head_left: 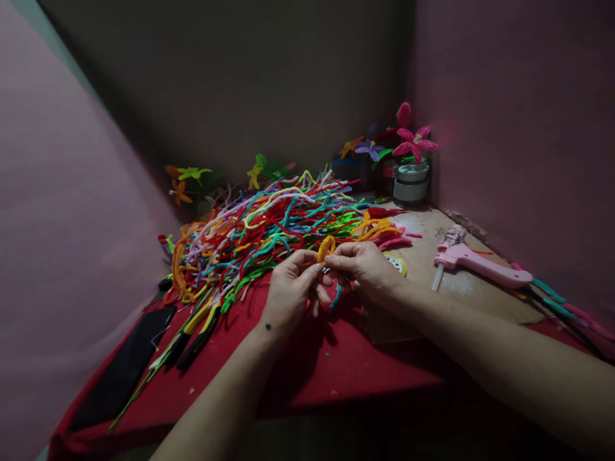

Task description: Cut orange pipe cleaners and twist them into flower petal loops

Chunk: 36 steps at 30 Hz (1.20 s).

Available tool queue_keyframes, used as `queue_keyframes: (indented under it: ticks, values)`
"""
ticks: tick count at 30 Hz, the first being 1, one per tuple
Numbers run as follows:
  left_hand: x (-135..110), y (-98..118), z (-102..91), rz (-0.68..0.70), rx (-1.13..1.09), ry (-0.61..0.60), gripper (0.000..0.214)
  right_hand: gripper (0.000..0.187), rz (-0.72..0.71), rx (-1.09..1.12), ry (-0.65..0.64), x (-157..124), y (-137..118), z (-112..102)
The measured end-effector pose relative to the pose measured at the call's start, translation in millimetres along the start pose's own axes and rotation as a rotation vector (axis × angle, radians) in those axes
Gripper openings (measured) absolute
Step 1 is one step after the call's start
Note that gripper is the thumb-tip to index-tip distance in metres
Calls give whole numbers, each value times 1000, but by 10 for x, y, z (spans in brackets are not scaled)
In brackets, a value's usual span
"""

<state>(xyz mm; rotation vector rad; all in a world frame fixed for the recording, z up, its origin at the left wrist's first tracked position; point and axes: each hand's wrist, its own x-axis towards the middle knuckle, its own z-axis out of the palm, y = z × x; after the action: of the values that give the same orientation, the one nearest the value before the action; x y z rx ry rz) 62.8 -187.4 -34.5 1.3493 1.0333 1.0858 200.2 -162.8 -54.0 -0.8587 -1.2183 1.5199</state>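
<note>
My left hand (pixel 291 289) and my right hand (pixel 366 270) meet over the red cloth (pixel 298 365), both pinching a small loop of orange pipe cleaner (pixel 325 248) between fingertips. A short teal piece (pixel 336 297) hangs below my fingers. Just behind lies a big heap of pipe cleaners (pixel 269 230) in many colours.
A pink glue gun (pixel 475 262) lies on a brown board (pixel 461 282) to the right. Finished pipe-cleaner flowers (pixel 413 142) stand in a small pot (pixel 411 182) in the back corner; more flowers (pixel 187 178) at back left. A black strip (pixel 125 368) lies front left. Walls close in on three sides.
</note>
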Motion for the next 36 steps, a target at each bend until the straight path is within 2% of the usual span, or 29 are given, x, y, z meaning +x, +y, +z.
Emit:
queue_keyframes:
  ticks: [4,12,19,26,32,36]
  values:
    - [-4,7,11,-9,13,7,23,22,26,2,8,7,0,-16]
    - [-25,56,16,-35,86,37,17,16,-64,258,1,68,-54,-57]
    - [-17,24,25,-34,2,-33,16,19,-41,306,62,89,-12,-20]
    - [-5,14,-4,-31,9,-45,19,16,-49,271,93,72,-32,-35]
    - [-2,35,-11,-20,28,-33,19,18,26,197,8,45,-23,-53]
    - [-12,77,11,-71,81,-41,21,15,21,188,11,41,-19,-51]
